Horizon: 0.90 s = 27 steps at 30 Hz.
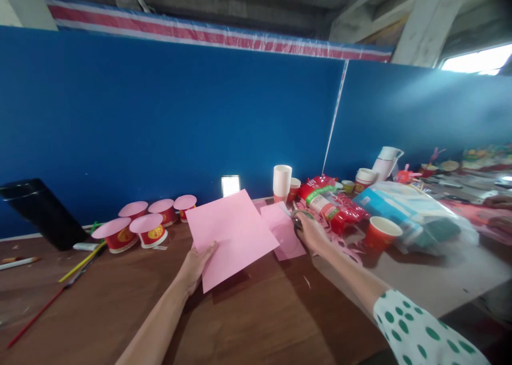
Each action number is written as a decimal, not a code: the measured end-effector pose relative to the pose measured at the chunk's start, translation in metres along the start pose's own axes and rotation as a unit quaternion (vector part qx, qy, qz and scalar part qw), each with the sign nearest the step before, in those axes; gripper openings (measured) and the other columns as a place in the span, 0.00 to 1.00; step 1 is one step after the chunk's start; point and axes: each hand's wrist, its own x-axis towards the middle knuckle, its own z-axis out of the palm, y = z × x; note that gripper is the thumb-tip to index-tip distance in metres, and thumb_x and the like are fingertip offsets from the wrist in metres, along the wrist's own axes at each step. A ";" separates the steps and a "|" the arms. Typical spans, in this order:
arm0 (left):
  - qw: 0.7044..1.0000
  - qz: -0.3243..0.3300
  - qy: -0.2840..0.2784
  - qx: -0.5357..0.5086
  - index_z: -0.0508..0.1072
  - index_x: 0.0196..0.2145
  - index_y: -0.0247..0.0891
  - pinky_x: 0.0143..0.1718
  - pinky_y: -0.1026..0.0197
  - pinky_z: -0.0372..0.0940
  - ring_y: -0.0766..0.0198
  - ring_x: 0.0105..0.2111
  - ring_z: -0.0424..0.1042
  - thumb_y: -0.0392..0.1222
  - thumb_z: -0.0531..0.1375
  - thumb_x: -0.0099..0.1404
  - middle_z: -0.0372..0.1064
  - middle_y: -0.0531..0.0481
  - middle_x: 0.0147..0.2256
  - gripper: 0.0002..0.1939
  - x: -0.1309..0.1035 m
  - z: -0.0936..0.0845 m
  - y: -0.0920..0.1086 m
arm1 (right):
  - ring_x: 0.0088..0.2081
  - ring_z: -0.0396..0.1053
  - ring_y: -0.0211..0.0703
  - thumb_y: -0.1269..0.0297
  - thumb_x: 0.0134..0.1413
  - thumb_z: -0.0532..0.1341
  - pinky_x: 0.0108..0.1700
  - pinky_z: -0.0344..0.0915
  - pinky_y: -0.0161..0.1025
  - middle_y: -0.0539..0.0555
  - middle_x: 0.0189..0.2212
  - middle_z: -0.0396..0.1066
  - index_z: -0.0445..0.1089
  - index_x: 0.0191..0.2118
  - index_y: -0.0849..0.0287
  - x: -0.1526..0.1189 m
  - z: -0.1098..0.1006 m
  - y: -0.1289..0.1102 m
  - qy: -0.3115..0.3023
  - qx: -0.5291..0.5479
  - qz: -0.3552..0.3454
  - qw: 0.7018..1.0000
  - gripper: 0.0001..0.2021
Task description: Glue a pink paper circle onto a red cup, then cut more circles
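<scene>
A square pink sheet [232, 237] is tilted up above the brown table [256, 327], its left lower edge pinched in my left hand [196, 266], thumb on top. To its right, my right hand [312, 231] is closed around the dark handles of scissors [297, 221]. The scissors lie over a second pink sheet [286, 234], which rests on the table and carries a faint curved line. The blades are hard to make out. Pink paper strips [348, 252] lie beside my right hand.
Several red cups topped with pink discs [147, 222] stand at the left, near a black bottle [44, 213] and thin sticks. White cups [282, 181], a red package [332, 205], an orange cup [383, 232] and a plastic bag [416, 215] stand rightward. Another person's hand [498, 202] shows far right.
</scene>
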 end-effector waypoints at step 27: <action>0.996 -0.011 -0.012 -0.089 0.69 0.43 0.29 0.32 0.56 0.71 0.52 0.34 0.74 0.39 0.60 0.56 0.73 0.38 0.34 0.17 -0.006 -0.002 0.007 | 0.30 0.63 0.34 0.79 0.39 0.57 0.34 0.58 0.30 0.47 0.30 0.67 0.63 0.38 0.55 -0.133 -0.044 -0.082 -0.132 0.247 -0.241 0.929 0.17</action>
